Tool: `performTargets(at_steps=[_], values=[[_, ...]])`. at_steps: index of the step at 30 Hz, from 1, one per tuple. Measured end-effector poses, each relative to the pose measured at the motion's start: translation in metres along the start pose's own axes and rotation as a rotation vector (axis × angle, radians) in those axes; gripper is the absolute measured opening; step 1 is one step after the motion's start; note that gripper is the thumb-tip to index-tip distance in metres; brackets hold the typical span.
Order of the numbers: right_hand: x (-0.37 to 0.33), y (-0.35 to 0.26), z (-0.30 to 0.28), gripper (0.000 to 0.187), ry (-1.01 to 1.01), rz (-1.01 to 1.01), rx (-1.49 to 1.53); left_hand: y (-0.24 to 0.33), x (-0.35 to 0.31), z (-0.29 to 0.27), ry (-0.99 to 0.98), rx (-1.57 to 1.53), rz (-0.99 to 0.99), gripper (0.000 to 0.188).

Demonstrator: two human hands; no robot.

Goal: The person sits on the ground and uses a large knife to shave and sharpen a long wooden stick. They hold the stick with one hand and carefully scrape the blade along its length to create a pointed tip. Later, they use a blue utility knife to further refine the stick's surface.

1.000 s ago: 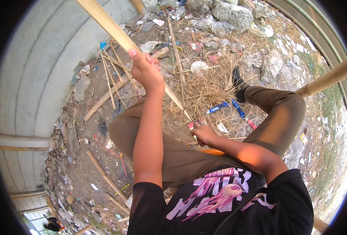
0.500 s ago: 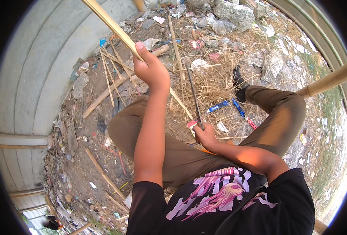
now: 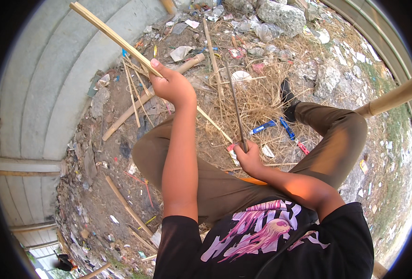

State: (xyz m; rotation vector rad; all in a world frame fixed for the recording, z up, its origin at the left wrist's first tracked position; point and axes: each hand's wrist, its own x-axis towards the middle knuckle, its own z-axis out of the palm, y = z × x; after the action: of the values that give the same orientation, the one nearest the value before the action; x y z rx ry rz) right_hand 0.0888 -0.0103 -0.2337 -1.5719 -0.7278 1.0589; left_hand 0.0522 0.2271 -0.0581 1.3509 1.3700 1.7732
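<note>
My left hand is closed around a long, pale bamboo strip, its thumb lying along the top. The strip slants from the upper left, passes behind my wrist and comes down close to my right hand. That hand is closed on a long, thin, dark knife, whose blade points away from me and is seen nearly edge-on. Its handle is mostly hidden by my fingers. A red and white scrap sits against my right fingers at the strip's lower end; whether I pinch it cannot be made out.
Dry straw lies between my legs, with a blue cutter, another blue tool and a red piece. Thin bamboo strips rest by a bamboo pole. Rocks and litter lie beyond; a grey wall rises left.
My left hand has moved a little left with the bamboo strip, whose far end now shows. My right hand keeps hold of the knife; the view has shifted slightly.
</note>
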Motion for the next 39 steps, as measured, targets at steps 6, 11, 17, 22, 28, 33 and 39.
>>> performTargets(at_steps=[6, 11, 17, 22, 28, 33, 39], values=[[0.013, 0.008, -0.001, 0.033, -0.17, 0.341, -0.245, -0.004, 0.014, -0.006, 0.032, 0.014, -0.022, 0.055], [0.012, -0.05, -0.007, 0.032, 0.018, -0.131, -0.042, -0.011, 0.016, -0.009, 0.099, -0.034, 0.028, 0.055], [-0.006, -0.003, -0.001, 0.033, -0.146, 0.328, -0.079, -0.001, 0.009, -0.005, 0.057, 0.007, -0.044, 0.055], [-0.002, -0.014, 0.003, 0.033, -0.132, 0.316, -0.297, -0.008, 0.019, -0.014, 0.073, -0.021, -0.094, 0.056], [-0.006, -0.056, -0.002, 0.028, -0.034, -0.289, 0.037, -0.01, 0.016, -0.014, 0.082, -0.054, -0.041, 0.062], [-0.008, -0.011, -0.007, 0.032, -0.208, 0.221, -0.21, -0.006, 0.013, -0.002, 0.145, -0.09, -0.024, 0.06], [0.001, -0.045, -0.007, 0.028, -0.192, 0.106, -0.377, -0.011, 0.016, -0.021, 0.088, -0.001, -0.086, 0.06]])
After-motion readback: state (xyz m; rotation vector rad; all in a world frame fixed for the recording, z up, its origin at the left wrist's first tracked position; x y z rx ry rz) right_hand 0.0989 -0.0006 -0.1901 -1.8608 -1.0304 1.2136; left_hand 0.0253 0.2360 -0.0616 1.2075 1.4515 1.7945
